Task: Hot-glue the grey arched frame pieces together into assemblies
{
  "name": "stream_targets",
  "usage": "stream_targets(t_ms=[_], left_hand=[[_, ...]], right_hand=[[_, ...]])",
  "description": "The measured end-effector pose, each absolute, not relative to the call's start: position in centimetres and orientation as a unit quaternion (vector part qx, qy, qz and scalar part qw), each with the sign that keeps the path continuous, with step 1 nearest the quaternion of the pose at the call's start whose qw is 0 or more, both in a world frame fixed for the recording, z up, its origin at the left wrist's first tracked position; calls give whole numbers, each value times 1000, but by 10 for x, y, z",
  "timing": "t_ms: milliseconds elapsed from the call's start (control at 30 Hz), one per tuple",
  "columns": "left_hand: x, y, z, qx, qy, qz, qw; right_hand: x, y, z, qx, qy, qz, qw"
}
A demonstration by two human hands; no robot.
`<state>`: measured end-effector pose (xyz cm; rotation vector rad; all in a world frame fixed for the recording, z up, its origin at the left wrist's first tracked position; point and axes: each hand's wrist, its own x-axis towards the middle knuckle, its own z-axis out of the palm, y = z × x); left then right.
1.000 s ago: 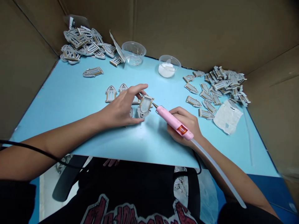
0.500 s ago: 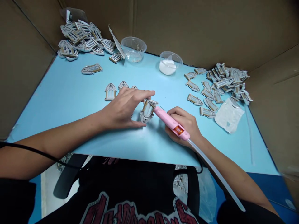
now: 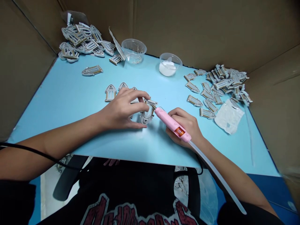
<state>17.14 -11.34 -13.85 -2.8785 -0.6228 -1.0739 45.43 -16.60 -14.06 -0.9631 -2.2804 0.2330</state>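
Arched pale-grey window frame with gold trim [image 3: 147,115], probably light and stiff but thin-walled, so it looks fragile; its outer edges seem the safest place to hold. It stands tilted on the blue tabletop [image 3: 70,93], pinched by the left hand [image 3: 122,109], whose fingers close narrowly around its near side. The right hand [image 3: 181,126] wraps a pink hot-glue pen [image 3: 172,124], its tip just beside the frame's upper right corner. Left of the frame lie similar flat pieces [image 3: 110,93]; well right of it, a heap of them [image 3: 227,84]; beyond it, clear plastic cups [image 3: 134,51].
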Motion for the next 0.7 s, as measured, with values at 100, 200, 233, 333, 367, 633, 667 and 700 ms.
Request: stream_targets(t_ms=[100,200,233,333,367,633,667,700], left_hand=[[172,-113,-137,-918,-169,-357,23],[172,-112,-137,-919,-172,-354,29],[171,-112,-137,-920,-177,-349,31],[170,-113,-138,-924,-189,-332,32],[170,-113,-138,-924,-186,-333,31],[173,-113,-137,-920,-164,-353,43],[173,-113,-136,-920,-165,-353,45],[173,-113,-136,-919,-166,-353,46]], right_hand=[[454,-166,-140,-363,-870,93,320],[455,-166,-139,-360,-872,95,317],[455,-166,-139,-361,-873,94,315],[455,-166,-138,-362,-874,92,310],[455,-166,-138,-362,-874,91,311],[455,-167,-137,-361,-875,87,311],[455,-167,-136,-361,-875,88,311],[454,-167,-135,-361,-875,88,310]])
